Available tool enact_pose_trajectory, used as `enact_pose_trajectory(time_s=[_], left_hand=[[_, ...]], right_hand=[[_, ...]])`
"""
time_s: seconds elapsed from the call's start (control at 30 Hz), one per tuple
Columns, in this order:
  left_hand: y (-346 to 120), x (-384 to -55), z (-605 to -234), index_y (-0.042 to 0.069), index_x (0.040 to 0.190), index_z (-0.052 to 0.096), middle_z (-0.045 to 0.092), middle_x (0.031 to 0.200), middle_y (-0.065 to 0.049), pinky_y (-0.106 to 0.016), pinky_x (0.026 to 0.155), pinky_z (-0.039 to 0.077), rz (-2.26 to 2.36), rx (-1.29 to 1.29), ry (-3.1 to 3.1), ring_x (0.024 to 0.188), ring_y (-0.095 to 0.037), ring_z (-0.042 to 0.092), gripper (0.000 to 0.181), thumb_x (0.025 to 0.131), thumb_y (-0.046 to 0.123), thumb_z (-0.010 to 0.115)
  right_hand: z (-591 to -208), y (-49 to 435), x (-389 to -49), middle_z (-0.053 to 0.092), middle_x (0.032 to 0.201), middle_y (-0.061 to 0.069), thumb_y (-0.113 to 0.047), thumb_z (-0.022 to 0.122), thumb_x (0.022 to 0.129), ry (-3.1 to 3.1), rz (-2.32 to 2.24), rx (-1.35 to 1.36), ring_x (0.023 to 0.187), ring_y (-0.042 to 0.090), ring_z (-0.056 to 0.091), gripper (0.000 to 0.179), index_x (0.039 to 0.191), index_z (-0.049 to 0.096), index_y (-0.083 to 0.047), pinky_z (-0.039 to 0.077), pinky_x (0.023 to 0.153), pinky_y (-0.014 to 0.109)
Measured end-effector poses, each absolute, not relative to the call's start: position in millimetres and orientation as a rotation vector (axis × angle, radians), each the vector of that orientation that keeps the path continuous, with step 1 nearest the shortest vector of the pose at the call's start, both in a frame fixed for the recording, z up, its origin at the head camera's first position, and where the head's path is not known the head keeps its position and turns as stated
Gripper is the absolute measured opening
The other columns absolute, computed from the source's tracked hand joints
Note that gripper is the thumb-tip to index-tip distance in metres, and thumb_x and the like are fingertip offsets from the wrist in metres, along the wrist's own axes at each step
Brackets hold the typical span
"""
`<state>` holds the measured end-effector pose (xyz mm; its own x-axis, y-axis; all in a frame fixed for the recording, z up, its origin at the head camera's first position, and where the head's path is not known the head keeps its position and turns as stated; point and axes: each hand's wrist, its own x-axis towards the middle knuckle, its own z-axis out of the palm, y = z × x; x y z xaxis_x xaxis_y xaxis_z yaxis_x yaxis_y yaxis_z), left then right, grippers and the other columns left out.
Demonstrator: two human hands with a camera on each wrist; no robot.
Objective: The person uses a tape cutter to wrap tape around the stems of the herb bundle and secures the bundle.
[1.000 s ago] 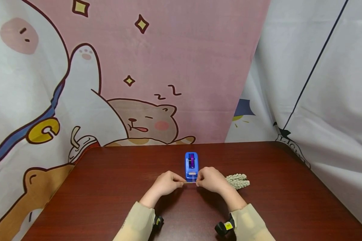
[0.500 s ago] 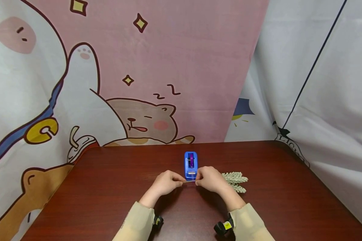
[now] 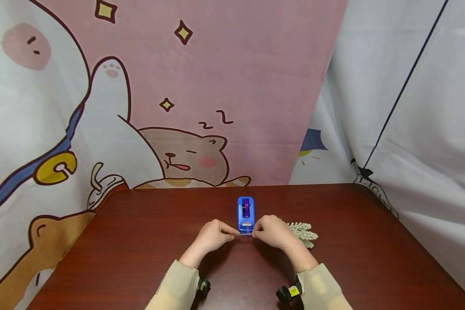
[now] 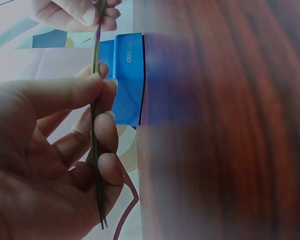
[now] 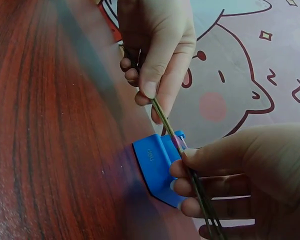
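Both hands hold a bundle of thin green stems (image 5: 161,114) stretched level between them. My left hand (image 3: 214,235) pinches it between thumb and index finger, and the cut ends run down past the other fingers in the left wrist view. My right hand (image 3: 272,231) pinches the bundle further along, its thumb right at a band of purplish tape (image 5: 178,142) around the stems. Pale, knobbly flower or grain heads (image 3: 304,234) stick out beyond the right hand, partly hidden by it. Just behind the stems stands a blue tape dispenser (image 3: 246,215) with a purple roll core.
The dark red-brown wooden table (image 3: 139,241) carries the dispenser near its middle. Behind it hangs a cartoon-printed cloth (image 3: 255,86), with a white cloth (image 3: 418,107) on the right. Each forearm wears a black wrist camera (image 3: 288,292).
The pale heads beyond my right hand have shifted and turned, spreading apart and then bunching again. Both hands stay almost in place, and the dispenser has not moved.
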<state>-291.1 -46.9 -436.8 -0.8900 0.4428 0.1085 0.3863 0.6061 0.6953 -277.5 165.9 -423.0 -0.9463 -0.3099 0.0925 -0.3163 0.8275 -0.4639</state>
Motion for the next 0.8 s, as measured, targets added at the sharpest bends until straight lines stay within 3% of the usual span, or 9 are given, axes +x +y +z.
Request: enact_pose_trajectory(time_s=[0.13, 0.33, 0.67, 0.8], left_hand=[[-46.4, -290.5, -438.3, 0.019, 0.089, 0.081, 0.073, 0.092, 0.002, -0.029, 0.068, 0.047, 1.166, 0.699, 2.765, 0.083, -0.011, 0.063, 0.014, 0.082, 0.01, 0.074], [-46.1, -289.6, -438.1, 0.019, 0.09, 0.08, 0.073, 0.092, 0.004, -0.03, 0.066, 0.046, 1.152, 0.656, 2.772, 0.077, -0.009, 0.058, 0.011, 0.082, 0.013, 0.074], [-46.6, -290.4, -435.9, 0.018, 0.089, 0.08, 0.071, 0.086, 0.005, -0.03, 0.062, 0.043, 1.101, 0.654, 2.824, 0.07, -0.011, 0.052, 0.009, 0.086, 0.018, 0.071], [-46.7, -291.2, -435.7, 0.018, 0.09, 0.079, 0.071, 0.086, 0.005, -0.032, 0.064, 0.044, 1.09, 0.66, 2.842, 0.073, -0.011, 0.055, 0.01, 0.086, 0.015, 0.07]], right_hand=[[-424.4, 164.8, -278.2, 0.056, 0.062, -0.011, -0.014, 0.074, 0.082, -2.985, 0.723, 0.491, 0.055, 0.009, 0.046, 0.018, 0.065, 0.069, -0.017, 0.041, 0.053, 0.03], [-425.4, 164.1, -278.9, 0.058, 0.064, -0.012, -0.016, 0.076, 0.079, -2.965, 0.699, 0.454, 0.057, 0.008, 0.048, 0.019, 0.063, 0.067, -0.022, 0.042, 0.053, 0.031], [-426.8, 163.1, -280.7, 0.059, 0.065, -0.01, -0.011, 0.077, 0.077, -2.915, 0.753, 0.482, 0.06, 0.008, 0.049, 0.017, 0.064, 0.068, -0.017, 0.045, 0.057, 0.031], [-429.3, 163.5, -282.2, 0.058, 0.064, -0.01, -0.008, 0.076, 0.076, -2.892, 0.769, 0.508, 0.059, 0.009, 0.048, 0.018, 0.064, 0.065, -0.016, 0.044, 0.057, 0.03]])
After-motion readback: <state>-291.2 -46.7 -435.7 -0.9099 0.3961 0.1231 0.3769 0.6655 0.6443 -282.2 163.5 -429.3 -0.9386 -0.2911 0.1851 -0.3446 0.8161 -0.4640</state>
